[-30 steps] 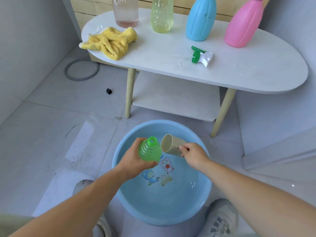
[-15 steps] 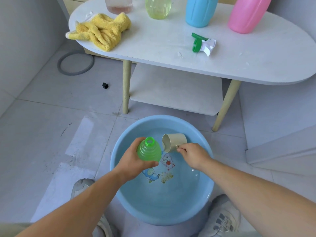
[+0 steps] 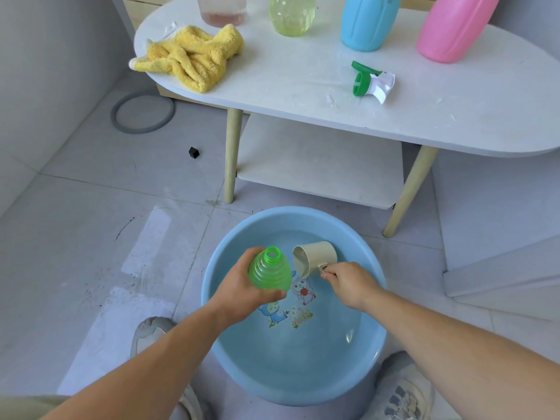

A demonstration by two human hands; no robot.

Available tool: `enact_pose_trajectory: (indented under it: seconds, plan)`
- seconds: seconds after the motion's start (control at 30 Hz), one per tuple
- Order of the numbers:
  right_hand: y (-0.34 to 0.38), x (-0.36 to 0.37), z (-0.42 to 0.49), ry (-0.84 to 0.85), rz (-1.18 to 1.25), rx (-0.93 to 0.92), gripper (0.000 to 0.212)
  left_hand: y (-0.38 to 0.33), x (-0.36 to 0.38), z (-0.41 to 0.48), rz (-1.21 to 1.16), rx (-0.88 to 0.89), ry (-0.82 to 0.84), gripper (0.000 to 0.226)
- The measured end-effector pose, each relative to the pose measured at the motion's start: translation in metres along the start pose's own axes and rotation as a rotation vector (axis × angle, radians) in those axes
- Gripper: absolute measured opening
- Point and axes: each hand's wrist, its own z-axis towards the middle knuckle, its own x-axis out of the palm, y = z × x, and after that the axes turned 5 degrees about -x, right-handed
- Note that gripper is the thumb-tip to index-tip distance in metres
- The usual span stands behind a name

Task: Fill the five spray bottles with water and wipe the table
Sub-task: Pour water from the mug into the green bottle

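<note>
A grey ring point(image 3: 142, 112) and a small black cube point(image 3: 194, 152) are seen on the floor at far left. On the left end of the table point(image 3: 303, 71) a crumpled yellow cloth point(image 3: 189, 57) is laid, with a clear bottle point(image 3: 221, 10) and a yellow-green bottle point(image 3: 292, 15) stood behind it. Lower down, over the basin point(image 3: 288, 213), the green bottle point(image 3: 270, 271) is gripped round its body by the left hand point(image 3: 239, 291), with fingers and thumb curled about it; its neck is uncapped. The cup point(image 3: 315, 257) is held tipped on its side by the right hand point(image 3: 348, 283), whose fingers are pinched on the handle; its mouth is turned to the bottle's neck, just beside it. Whether water is passing between them cannot be told. Water is held in the basin, which is set on the floor between two shoes point(image 3: 403, 389). Further right on the table a blue bottle point(image 3: 368, 22), a loose spray head point(image 3: 371, 83) in front of it, and a pink bottle point(image 3: 454, 28) are seen.
</note>
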Motion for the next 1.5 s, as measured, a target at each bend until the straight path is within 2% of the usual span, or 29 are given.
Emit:
enact_pose_trajectory:
  seconds: [0.3, 0.67, 1.1, 1.5]
  plan:
    - [0.013, -0.012, -0.001, -0.073, 0.29, 0.076, 0.035, 0.0, -0.005, -0.005, 0.001, 0.014, -0.016, 0.078]
    - [0.043, -0.067, -0.033, -0.256, 0.55, -0.026, 0.029, -0.014, -0.015, -0.018, -0.044, 0.033, -0.052, 0.07]
    - [0.089, -0.149, -0.12, -0.34, 0.448, -0.236, 0.026, -0.047, -0.01, -0.024, -0.051, 0.165, -0.027, 0.075]
    - [0.095, -0.166, -0.133, -0.457, 0.423, -0.364, 0.022, -0.056, -0.01, -0.025, -0.033, 0.193, -0.049, 0.081]
